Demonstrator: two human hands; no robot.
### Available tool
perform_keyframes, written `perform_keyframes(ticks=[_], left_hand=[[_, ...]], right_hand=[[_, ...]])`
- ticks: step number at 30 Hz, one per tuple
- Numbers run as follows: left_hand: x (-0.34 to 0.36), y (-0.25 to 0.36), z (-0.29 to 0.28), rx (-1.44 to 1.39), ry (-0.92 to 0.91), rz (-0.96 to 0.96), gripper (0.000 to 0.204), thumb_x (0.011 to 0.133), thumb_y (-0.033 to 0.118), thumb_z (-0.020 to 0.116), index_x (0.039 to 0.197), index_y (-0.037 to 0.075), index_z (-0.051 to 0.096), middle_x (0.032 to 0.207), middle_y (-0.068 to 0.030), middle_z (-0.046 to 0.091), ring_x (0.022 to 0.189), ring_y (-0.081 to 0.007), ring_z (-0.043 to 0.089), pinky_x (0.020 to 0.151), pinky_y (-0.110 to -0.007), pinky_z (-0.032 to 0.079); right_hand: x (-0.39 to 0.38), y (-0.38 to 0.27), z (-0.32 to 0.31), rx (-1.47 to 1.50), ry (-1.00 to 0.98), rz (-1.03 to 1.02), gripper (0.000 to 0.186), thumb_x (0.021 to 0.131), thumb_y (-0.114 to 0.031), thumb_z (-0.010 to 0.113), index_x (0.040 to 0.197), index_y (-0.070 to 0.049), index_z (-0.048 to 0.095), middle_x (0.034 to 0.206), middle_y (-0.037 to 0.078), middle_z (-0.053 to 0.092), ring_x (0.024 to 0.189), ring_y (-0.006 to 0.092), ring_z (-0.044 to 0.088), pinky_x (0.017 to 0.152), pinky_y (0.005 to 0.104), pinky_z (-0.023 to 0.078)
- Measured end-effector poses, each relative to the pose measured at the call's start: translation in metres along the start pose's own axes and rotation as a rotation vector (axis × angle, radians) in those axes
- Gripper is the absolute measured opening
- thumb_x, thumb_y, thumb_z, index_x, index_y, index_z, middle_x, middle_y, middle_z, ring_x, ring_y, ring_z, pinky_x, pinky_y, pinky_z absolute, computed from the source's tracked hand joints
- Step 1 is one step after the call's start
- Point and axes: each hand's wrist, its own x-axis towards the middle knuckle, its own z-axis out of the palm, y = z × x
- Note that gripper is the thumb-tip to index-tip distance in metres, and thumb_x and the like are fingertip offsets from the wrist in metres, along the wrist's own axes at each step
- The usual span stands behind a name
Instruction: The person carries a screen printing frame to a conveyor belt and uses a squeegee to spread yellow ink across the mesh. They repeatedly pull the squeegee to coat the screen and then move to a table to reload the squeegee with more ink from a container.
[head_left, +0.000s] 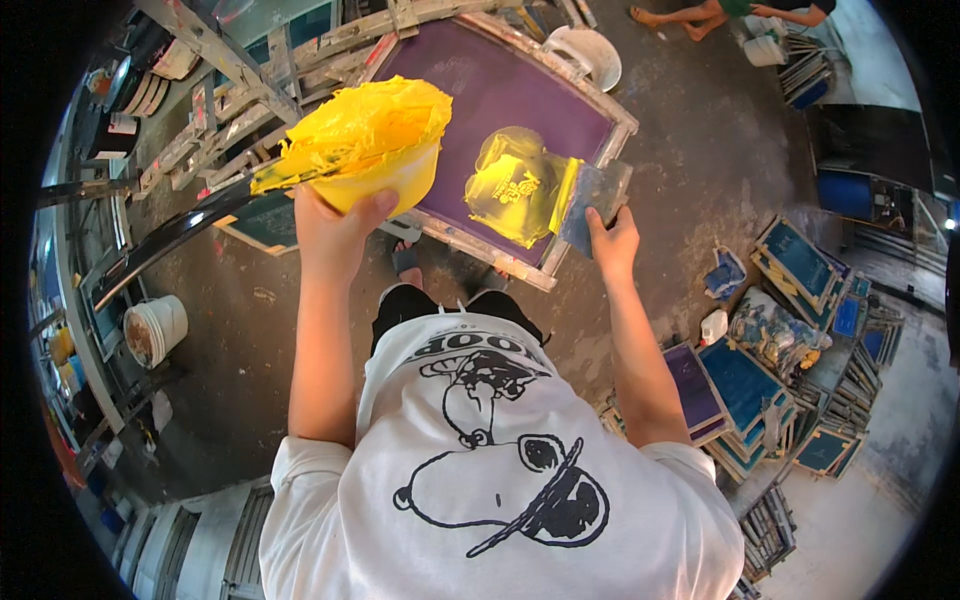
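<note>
My left hand (335, 225) is wrapped round a tub (395, 188) heaped with thick yellow ink (375, 115), held up over the left side of a screen-printing screen. That screen (430, 85) has purple mesh in a wooden frame (622, 130). My right hand (613, 243) grips a squeegee (592, 205) near the screen's right edge, its left edge coated yellow. Left of the squeegee, a yellow ink patch (510, 190) with a small flower-like pattern covers part of the mesh. A long, glossy dark bar (180, 235) reaches up to the tub's ink; whether it sits in the ink, I cannot tell.
A white bucket (157, 332) stands on the stained floor at left. Wooden racks (225, 130) rise beyond it. A white basin (590, 55) is past the screen's far edge. Stacked screens (740, 380) lie at right. Another person's legs (690, 18) show at the far right.
</note>
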Motion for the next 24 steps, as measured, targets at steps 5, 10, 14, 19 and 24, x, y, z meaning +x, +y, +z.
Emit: perform_keyframes(ticks=[5, 10, 14, 19, 24], left_hand=[[-0.013, -0.016, -0.023, 0.133, 0.082, -0.036, 0.066, 0.071, 0.005, 0.085, 0.131, -0.003, 0.057, 0.122, -0.0103, 0.069, 0.111, -0.0202, 0.067, 0.1, -0.034, 0.052], [-0.016, -0.015, -0.041, 0.132, 0.072, -0.049, 0.066, 0.071, 0.005, 0.084, 0.131, -0.003, 0.057, 0.122, -0.0105, 0.069, 0.111, -0.0203, 0.067, 0.101, -0.034, 0.051], [-0.01, -0.008, -0.055, 0.158, 0.057, -0.053, 0.067, 0.071, 0.006, 0.086, 0.131, -0.003, 0.058, 0.122, -0.0104, 0.069, 0.111, -0.0206, 0.067, 0.101, -0.034, 0.051], [-0.003, -0.008, -0.064, 0.117, 0.067, -0.029, 0.066, 0.072, 0.005, 0.084, 0.131, -0.003, 0.058, 0.123, -0.0105, 0.069, 0.112, -0.0209, 0.066, 0.101, -0.035, 0.05], [-0.007, -0.012, -0.074, 0.096, 0.114, -0.059, 0.069, 0.072, 0.006, 0.083, 0.135, -0.002, 0.055, 0.124, -0.0107, 0.068, 0.114, -0.021, 0.066, 0.102, -0.035, 0.05]], right_hand=[[0.006, 0.037, 0.047, -0.213, 0.016, 0.075, 0.037, 0.086, -0.025, 0.076, 0.097, 0.004, 0.055, 0.089, 0.028, 0.07, 0.083, 0.0469, 0.07, 0.075, 0.0492, 0.055], [0.007, 0.05, 0.076, -0.341, 0.072, 0.144, 0.039, 0.087, -0.025, 0.074, 0.101, 0.005, 0.054, 0.091, 0.031, 0.07, 0.087, 0.0501, 0.069, 0.078, 0.054, 0.055], [-0.019, 0.054, 0.087, -0.337, 0.068, 0.201, 0.039, 0.087, -0.025, 0.073, 0.103, 0.004, 0.054, 0.091, 0.031, 0.07, 0.088, 0.0504, 0.069, 0.079, 0.0545, 0.054], [-0.029, 0.05, 0.104, -0.27, 0.033, 0.269, 0.041, 0.087, -0.025, 0.073, 0.106, 0.005, 0.053, 0.092, 0.032, 0.07, 0.088, 0.0506, 0.069, 0.079, 0.0553, 0.054], [0.001, 0.03, 0.147, -0.242, 0.107, 0.267, 0.042, 0.085, -0.031, 0.074, 0.103, 0.004, 0.059, 0.096, 0.032, 0.071, 0.092, 0.0492, 0.069, 0.084, 0.0531, 0.054]])
